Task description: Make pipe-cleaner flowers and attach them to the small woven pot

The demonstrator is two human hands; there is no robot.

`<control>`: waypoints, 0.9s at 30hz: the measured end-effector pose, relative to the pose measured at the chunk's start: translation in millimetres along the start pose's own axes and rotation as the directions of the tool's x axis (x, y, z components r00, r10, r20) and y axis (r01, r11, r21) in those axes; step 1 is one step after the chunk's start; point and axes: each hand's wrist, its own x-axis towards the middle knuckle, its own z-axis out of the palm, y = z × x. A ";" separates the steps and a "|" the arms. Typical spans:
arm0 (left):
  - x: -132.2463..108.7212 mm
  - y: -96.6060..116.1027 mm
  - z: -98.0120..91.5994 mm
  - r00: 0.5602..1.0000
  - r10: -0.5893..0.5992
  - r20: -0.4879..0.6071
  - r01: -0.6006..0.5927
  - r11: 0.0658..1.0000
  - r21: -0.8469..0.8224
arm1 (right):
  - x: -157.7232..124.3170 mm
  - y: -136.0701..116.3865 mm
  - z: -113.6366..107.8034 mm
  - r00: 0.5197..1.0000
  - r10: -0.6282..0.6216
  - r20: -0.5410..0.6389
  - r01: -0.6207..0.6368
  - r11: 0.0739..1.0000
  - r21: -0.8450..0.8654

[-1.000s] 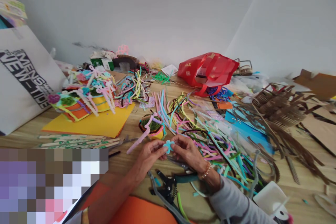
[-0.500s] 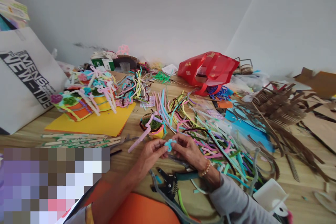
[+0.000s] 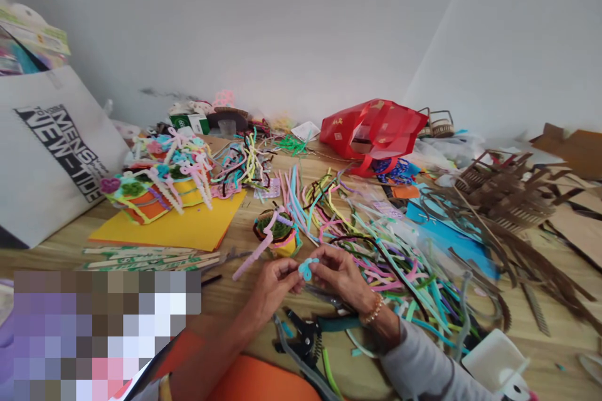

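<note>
Well, closest to me an orange sheet [image 3: 268, 382] lies on the near side of the small yellow pot [image 3: 289, 245], well apart from it, and a hand tool with a black head [image 3: 305, 335] rests between the two, a bit to the right. Farther out, just to the near right of the pot, I hold the pale blue flower [image 3: 308, 269] between both hands: my left hand [image 3: 275, 285] pinches its left edge with thumb and finger, and my right hand [image 3: 341, 276] grips the right edge likewise. I judge it very light and soft, fuzzy enough not to slip, with bendable loops that a hard squeeze could flatten; the best hold seems a light one, at the petal edges or where the loops meet. Then comes the pot itself, a lilac fuzzy strip [image 3: 254, 255] slanting across its left. Right of the pot spreads a tangle of fuzzy stems [image 3: 395, 263], and well beyond it, rightward, lies a red bag [image 3: 345, 131].
</note>
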 end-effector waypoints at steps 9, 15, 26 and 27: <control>-2.8 -2.6 -0.3 1.000 0.022 -0.001 -0.022 0.999 0.047 | -3.9 -5.3 1.2 1.000 -0.001 0.027 0.002 0.999 -0.054; -4.3 0.4 1.3 1.000 -0.021 -0.018 0.021 0.999 0.025 | -5.1 -3.0 1.8 0.999 -0.033 0.031 0.036 0.993 -0.112; -1.7 4.3 -1.7 0.999 -0.023 0.039 0.023 1.000 0.007 | -4.3 -2.5 1.0 1.000 -0.018 0.008 0.018 0.999 -0.033; -2.1 5.2 -1.7 0.999 -0.022 0.042 0.021 1.000 0.016 | -4.1 -2.4 0.9 1.000 -0.019 0.008 0.019 0.999 -0.032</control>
